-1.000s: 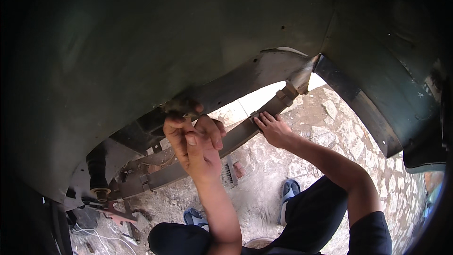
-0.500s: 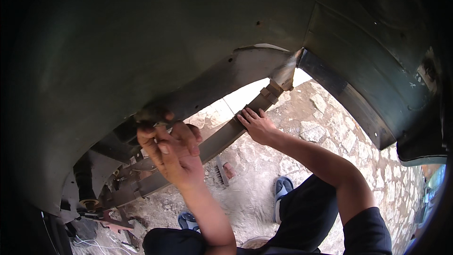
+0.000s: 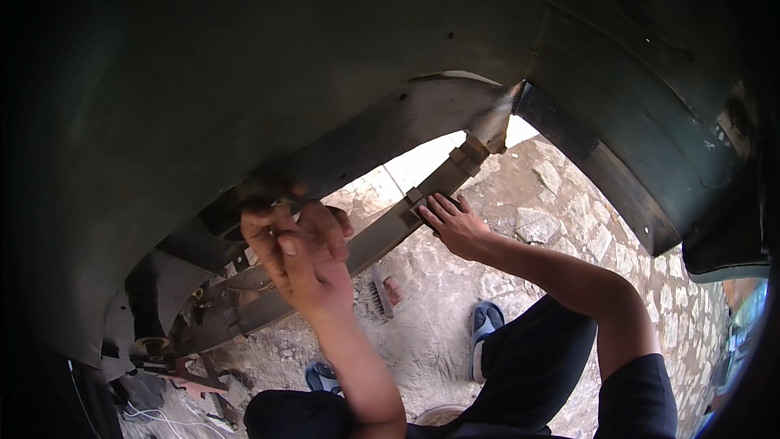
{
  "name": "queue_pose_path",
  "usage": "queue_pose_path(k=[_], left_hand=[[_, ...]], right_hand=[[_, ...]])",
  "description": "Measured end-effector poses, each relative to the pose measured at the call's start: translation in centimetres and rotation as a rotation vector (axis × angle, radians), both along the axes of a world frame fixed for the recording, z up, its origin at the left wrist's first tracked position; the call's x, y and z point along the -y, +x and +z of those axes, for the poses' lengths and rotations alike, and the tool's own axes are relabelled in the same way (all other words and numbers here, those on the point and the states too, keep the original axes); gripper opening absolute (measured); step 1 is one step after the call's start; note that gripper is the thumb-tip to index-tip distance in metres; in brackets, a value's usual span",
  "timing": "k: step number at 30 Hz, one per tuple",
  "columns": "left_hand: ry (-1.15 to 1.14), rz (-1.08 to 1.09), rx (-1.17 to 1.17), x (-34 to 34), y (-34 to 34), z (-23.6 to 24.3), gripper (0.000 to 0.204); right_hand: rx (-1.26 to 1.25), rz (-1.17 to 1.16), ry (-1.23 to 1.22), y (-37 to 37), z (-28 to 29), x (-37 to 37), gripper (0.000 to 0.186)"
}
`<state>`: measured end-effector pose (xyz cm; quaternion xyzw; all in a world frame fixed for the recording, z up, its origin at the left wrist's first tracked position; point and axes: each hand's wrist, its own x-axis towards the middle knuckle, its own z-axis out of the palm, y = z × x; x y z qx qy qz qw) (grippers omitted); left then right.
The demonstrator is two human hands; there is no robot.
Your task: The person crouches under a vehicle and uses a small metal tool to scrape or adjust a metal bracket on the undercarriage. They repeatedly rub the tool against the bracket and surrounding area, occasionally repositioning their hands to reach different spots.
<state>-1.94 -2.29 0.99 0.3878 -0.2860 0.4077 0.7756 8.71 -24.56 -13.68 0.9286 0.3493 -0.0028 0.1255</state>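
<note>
My left hand [image 3: 305, 252] is raised beneath a dark, curved wheel-arch panel [image 3: 244, 57]. Its fingers curl up toward a dark, blurred spot under the frame rail [image 3: 382, 126]; what they pinch, if anything, I cannot make out. Stretched diagonally below the rail is a leaf spring [image 3: 370, 244] with clamps around it. My right hand [image 3: 455, 226] lies on that spring beside a clamp, its fingers extended and slightly apart.
A brush [image 3: 380, 293] with dark bristles lies on the dusty stone ground between my sandalled feet. At left hang a shock absorber [image 3: 146, 309] and other underbody parts. White cable [image 3: 154, 415] trails lower left. A dark panel flange [image 3: 601, 171] slants down at right.
My right hand has slid a little down and right along the leaf spring. My left hand stays raised in nearly the same place, its fingertips still blurred. The view has shifted slightly.
</note>
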Motion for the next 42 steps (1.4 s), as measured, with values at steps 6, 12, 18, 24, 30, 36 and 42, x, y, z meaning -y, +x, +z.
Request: queue_pose_path(k=[6, 12, 18, 24, 30, 36, 42], left_hand=[[0.012, -0.028, 0.002, 0.3, -0.3, 0.3, 0.036], [-0.055, -0.015, 0.008, 0.7, -0.1, 0.2, 0.033], [-0.023, -0.001, 0.001, 0.3, -0.2, 0.4, 0.032], [0.022, -0.004, 0.005, 0.3, -0.3, 0.3, 0.038], [-0.044, -0.044, -0.015, 0.5, -0.3, 0.4, 0.029], [0.032, -0.033, -0.001, 0.2, -0.2, 0.0, 0.037], [0.036, -0.026, -0.008, 0.0, -0.5, 0.1, 0.038]], right_hand=[[0.036, 0.033, 0.067, -1.0, -0.5, 0.9, 0.059], [0.090, 0.017, 0.174, 1.7, -0.9, -0.6, 0.059], [0.095, 0.006, 0.154, 1.0, -1.1, -1.1, 0.057], [0.032, 0.020, 0.169, 1.1, -0.5, 0.7, 0.059], [0.021, -0.102, 0.159, 2.3, -0.4, -1.1, 0.056], [0.014, 0.008, 0.229, 3.7, -0.1, 0.6, 0.055], [0.064, -0.061, 0.238, 2.9, -1.3, -0.5, 0.055]])
